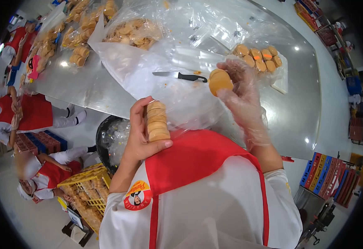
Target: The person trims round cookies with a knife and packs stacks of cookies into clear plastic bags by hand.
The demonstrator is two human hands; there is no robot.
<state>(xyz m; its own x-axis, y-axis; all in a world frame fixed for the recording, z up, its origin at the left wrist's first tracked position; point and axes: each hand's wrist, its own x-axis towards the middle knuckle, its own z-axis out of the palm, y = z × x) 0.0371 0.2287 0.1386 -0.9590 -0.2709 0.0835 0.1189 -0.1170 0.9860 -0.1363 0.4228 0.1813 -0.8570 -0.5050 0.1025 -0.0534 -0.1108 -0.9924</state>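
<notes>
A clear bag with a stack of round, flat tan pieces [157, 121] is held upright in my bare left hand [143, 130], its fingers and thumb wrapped round it. My right hand [243, 93], in a clear plastic glove, grips a few round tan discs [220, 81] between thumb and fingers. Between and beyond the hands, a knife [180, 76] with a black handle lies on white plastic sheeting [135, 76]. Packed round pieces [258, 58] with orange labels rest on the metal table beyond my right hand.
The metal table [291, 103] holds a large bag of round pieces [133, 33] and more packs at the far left. A black bin [102, 139] stands by the near edge. People in red aprons are at left, near a yellow crate [81, 176]. Stacked crates [324, 176] stand at right.
</notes>
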